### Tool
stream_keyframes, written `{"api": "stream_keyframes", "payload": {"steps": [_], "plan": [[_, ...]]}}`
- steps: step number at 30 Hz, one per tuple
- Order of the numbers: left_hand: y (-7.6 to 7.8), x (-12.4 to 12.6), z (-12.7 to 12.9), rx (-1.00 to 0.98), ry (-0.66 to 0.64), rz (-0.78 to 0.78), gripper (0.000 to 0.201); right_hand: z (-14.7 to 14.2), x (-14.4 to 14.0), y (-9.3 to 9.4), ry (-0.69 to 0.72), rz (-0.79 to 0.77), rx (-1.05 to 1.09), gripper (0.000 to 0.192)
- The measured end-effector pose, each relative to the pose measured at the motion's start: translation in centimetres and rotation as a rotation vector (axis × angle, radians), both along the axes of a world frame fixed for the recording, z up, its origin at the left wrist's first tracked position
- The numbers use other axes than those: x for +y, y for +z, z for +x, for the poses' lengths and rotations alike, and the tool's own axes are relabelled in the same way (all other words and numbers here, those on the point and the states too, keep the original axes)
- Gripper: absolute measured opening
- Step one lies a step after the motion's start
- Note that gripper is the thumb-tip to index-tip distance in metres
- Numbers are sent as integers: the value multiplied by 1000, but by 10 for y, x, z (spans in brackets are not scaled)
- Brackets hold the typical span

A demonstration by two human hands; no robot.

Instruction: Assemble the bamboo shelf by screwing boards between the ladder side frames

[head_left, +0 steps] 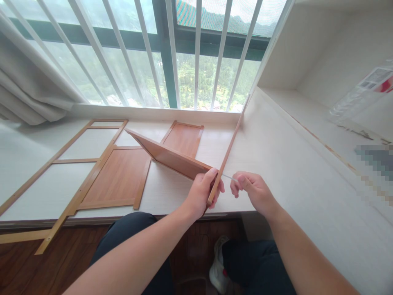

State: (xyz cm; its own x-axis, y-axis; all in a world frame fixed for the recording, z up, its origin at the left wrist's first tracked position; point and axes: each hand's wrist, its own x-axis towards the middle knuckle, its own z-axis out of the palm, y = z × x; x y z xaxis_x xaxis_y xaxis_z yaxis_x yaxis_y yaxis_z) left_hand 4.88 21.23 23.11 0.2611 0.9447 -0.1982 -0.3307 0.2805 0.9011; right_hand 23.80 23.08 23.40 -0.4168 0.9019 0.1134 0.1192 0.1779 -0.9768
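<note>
My left hand (202,191) grips the near corner of a brown wooden panel (167,157) held tilted above the white desk, together with a long thin wooden strip (230,145) that runs up toward the window corner. My right hand (251,190) pinches a small thin metal pin or screw (229,177) whose tip points at the strip, just right of my left thumb. The two hands are almost touching.
A wooden frame with panels (92,172) lies flat on the white desk (276,164), overhanging its front edge at the left. Another panel (184,138) lies near the barred window (172,53). A white shelf (307,110) rises at the right. My legs and a shoe are below.
</note>
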Motion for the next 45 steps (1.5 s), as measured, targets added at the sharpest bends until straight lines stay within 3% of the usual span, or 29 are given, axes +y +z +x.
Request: {"api": "stream_keyframes", "payload": {"steps": [5, 12, 17, 23, 28, 32, 36, 39, 45], "plan": [[0, 0, 0, -15, -7, 16, 61, -4, -2, 1, 67, -187, 143, 55], [3, -1, 1, -5, -2, 6, 61, -8, -6, 3, -56, -99, 125, 49], [5, -2, 1, -3, 6, 8, 60, -6, -10, 2, -182, 97, -34, 43], [2, -1, 1, 4, -5, -2, 62, -8, -13, 5, -273, 509, -230, 32], [-1, 0, 0, -4, -10, 3, 62, -6, -11, 2, -273, 736, -280, 7], [0, 0, 1, -5, -15, 6, 62, -7, -11, 2, -272, 837, -276, 15], [2, -1, 0, 12, -17, 1, 62, -7, -13, 4, -290, 816, -282, 12], [3, -1, 1, 28, -18, -3, 63, -7, -14, 3, -300, 739, -274, 27], [1, -1, 2, 22, -17, -11, 63, -11, -19, 2, -318, 396, -160, 50]]}}
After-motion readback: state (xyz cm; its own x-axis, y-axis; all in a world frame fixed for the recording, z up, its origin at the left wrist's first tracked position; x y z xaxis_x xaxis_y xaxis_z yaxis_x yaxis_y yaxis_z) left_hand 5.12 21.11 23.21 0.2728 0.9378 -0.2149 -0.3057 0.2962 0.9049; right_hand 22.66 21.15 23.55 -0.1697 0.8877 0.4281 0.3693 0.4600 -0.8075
